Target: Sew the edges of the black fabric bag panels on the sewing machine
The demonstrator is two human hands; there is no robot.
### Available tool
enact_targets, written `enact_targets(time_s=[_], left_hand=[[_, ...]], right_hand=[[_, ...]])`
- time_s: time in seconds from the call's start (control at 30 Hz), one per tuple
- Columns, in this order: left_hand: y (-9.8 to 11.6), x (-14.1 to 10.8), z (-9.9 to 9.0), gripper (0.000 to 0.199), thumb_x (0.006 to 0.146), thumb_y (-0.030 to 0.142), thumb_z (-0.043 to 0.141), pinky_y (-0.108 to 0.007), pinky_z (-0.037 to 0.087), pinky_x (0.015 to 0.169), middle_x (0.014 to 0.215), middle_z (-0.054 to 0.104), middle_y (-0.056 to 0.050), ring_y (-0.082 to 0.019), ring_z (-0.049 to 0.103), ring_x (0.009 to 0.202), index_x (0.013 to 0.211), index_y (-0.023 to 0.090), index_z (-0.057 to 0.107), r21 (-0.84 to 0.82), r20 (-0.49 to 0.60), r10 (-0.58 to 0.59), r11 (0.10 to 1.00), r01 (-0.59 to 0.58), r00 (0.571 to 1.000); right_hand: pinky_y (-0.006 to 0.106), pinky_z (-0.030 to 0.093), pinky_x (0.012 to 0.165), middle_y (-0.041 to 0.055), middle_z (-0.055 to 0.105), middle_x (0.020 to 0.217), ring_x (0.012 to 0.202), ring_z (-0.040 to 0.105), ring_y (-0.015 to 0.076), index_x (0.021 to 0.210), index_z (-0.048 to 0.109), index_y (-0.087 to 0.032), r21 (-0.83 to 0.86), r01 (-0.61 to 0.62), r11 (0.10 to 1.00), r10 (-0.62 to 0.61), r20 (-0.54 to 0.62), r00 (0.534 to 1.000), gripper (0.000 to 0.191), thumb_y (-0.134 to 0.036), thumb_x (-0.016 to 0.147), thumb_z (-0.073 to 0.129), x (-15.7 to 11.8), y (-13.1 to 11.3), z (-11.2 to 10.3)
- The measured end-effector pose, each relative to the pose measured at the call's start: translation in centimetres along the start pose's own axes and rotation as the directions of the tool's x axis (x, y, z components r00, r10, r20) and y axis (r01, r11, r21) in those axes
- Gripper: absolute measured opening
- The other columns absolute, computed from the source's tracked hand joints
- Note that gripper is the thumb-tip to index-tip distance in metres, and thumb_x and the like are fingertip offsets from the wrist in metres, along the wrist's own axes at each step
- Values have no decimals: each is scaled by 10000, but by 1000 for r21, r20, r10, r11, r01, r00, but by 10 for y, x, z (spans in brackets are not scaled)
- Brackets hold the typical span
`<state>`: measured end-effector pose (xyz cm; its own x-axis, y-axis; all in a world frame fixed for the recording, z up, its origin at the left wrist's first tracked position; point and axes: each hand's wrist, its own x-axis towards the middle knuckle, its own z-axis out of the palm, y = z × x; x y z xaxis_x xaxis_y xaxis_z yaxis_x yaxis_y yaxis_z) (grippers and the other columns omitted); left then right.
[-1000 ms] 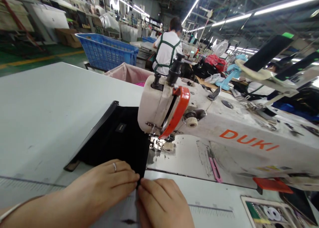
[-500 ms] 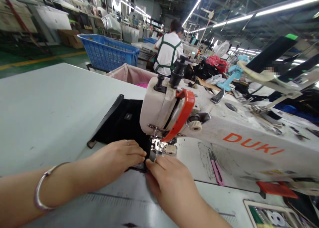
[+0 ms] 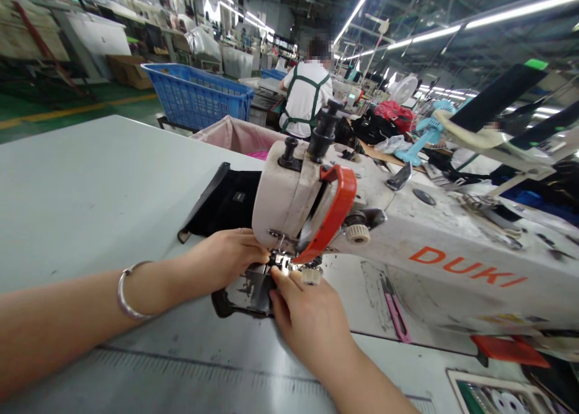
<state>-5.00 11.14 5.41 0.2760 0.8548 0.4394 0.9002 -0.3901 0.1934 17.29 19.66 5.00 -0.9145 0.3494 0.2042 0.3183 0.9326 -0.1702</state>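
Note:
A black fabric piece [image 3: 221, 203] with a small label lies on the pale table, partly behind the head of a white sewing machine [image 3: 283, 191]. My left hand [image 3: 221, 257], with a ring and a bracelet on that arm, rests on the fabric's near edge, fingertips beside the presser foot [image 3: 283, 262]. My right hand [image 3: 312, 308] is just right of it, thumb and finger closed at the same edge by the foot. Below my left hand, a dark-edged part with a clear panel [image 3: 246, 296] sticks out toward me. What lies between my fingertips is too small to tell.
Pink thread snips [image 3: 397, 314] lie under the machine arm. At the lower right is a tray with bobbins [image 3: 497, 396]. Beyond the table stand a pink fabric bin [image 3: 230, 133] and a blue basket [image 3: 199, 94]. A person in a white shirt [image 3: 305, 94] sits farther back.
The black fabric has shifted away from me and slightly right, and my left hand has moved up with it. The clear-panelled, dark-edged part now shows more below my hands.

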Motion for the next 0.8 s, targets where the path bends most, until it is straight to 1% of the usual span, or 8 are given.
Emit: enact_targets(time_s=[0.07, 0.23, 0.4, 0.5, 0.57, 0.67, 0.7, 0.8], left_hand=[[-2, 3, 0, 376, 1024, 56, 416, -343, 594, 948, 1002, 794, -50, -211, 753, 999, 1018, 187, 768, 1, -13, -12, 1000, 12, 1000], [-3, 5, -1, 388, 1037, 77, 423, -349, 574, 1031, 1136, 790, -33, -202, 736, 1108, 1129, 227, 769, -17, -21, -6, 1000, 6, 1000], [-4, 3, -1, 399, 1052, 95, 414, -337, 551, 1079, 1114, 796, -43, -197, 728, 1134, 1137, 222, 783, -19, -2, -31, 999, 31, 1000], [-5, 3, -2, 394, 1051, 97, 422, -341, 551, 1078, 1065, 800, -46, -198, 728, 1121, 1132, 223, 787, -11, 34, -43, 999, 44, 998], [-7, 5, -4, 393, 1046, 92, 423, -346, 553, 1073, 1053, 799, -46, -199, 730, 1102, 1111, 221, 789, -9, 67, -39, 999, 40, 997], [-12, 8, -11, 377, 1042, 102, 430, -350, 544, 1083, 1073, 794, -46, -205, 720, 1106, 1121, 219, 779, -17, 132, -2, 1000, 4, 991], [-13, 9, -15, 364, 1042, 113, 435, -360, 539, 1090, 1090, 790, -50, -214, 711, 1123, 1127, 213, 775, -16, 155, 3, 1000, -1, 988], [-12, 8, -26, 338, 1056, 156, 435, -395, 538, 1078, 1174, 762, -65, -240, 691, 1139, 1164, 188, 754, 14, 214, -32, 999, 30, 976]], right_hand=[[385, 517, 747, 55, 764, 988, 870, 706, 269, 1327, 692, -191, 9, -1, 1000, 1, -5, 1000, 344, -206, 1000, 587, 0, 0, 0], [370, 523, 755, 60, 769, 955, 868, 711, 261, 1254, 731, -193, 42, -2, 999, 3, -16, 1000, 288, -195, 1005, 587, 1, 2, -2], [382, 533, 763, 63, 777, 957, 883, 713, 276, 1191, 757, -199, 76, 5, 997, -4, -15, 1000, 244, -211, 997, 609, 1, 4, -1], [365, 516, 749, 50, 771, 909, 845, 702, 260, 1089, 775, -217, 103, 26, 994, -20, -52, 998, 189, -204, 997, 610, 0, 6, 0], [352, 499, 738, 45, 753, 873, 820, 681, 244, 999, 769, -213, 130, 40, 991, -26, -109, 994, 168, -181, 990, 604, -1, 9, -1], [346, 488, 755, 62, 712, 899, 863, 646, 243, 913, 734, -188, 181, 7, 983, 33, -218, 975, 132, -149, 963, 619, 0, 16, -6], [348, 487, 768, 68, 699, 921, 888, 635, 246, 907, 725, -182, 191, -20, 981, 64, -231, 971, 107, -143, 952, 636, 0, 19, -8], [356, 478, 785, 68, 677, 957, 939, 611, 262, 930, 705, -179, 170, -93, 981, 123, -171, 978, 57, -130, 901, 711, 0, 25, -16]])
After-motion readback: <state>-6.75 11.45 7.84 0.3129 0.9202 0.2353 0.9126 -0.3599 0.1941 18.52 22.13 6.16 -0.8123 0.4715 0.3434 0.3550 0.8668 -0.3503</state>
